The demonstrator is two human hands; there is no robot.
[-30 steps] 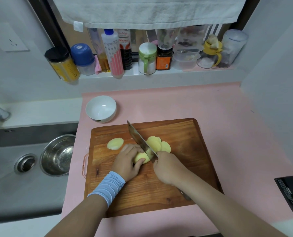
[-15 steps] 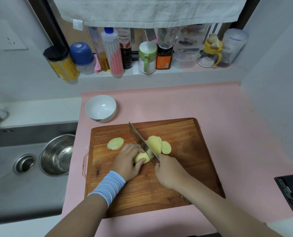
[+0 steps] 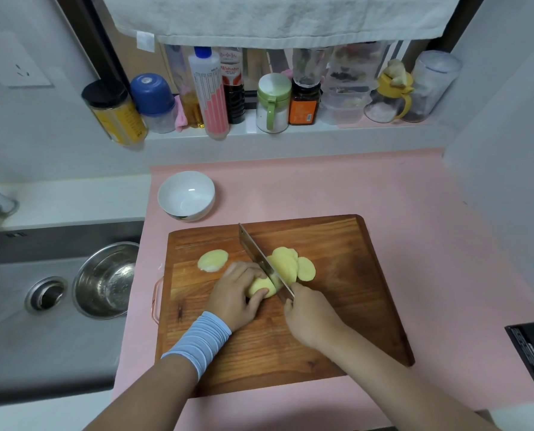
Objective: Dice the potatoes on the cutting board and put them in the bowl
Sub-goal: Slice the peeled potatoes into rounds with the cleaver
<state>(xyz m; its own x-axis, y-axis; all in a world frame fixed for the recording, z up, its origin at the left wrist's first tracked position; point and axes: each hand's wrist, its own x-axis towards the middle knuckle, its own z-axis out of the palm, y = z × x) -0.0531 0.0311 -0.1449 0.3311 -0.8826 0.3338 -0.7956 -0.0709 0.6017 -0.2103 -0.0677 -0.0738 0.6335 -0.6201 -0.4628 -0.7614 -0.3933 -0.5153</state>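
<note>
Wooden cutting board (image 3: 337, 306) lies on the pink surface (image 3: 415, 213). In the head view, my left grip (image 3: 234, 293) curls over the uncut potato piece (image 3: 261, 287) mid-board. My right grip (image 3: 310, 318) is wrapped round the cleaver (image 3: 256, 253), its blade against the potato. Cut slices (image 3: 285, 265) lie overlapping right of the blade; one slice (image 3: 212, 259) lies left. The white bowl (image 3: 186, 194) stands beyond the board's far-left corner.
</note>
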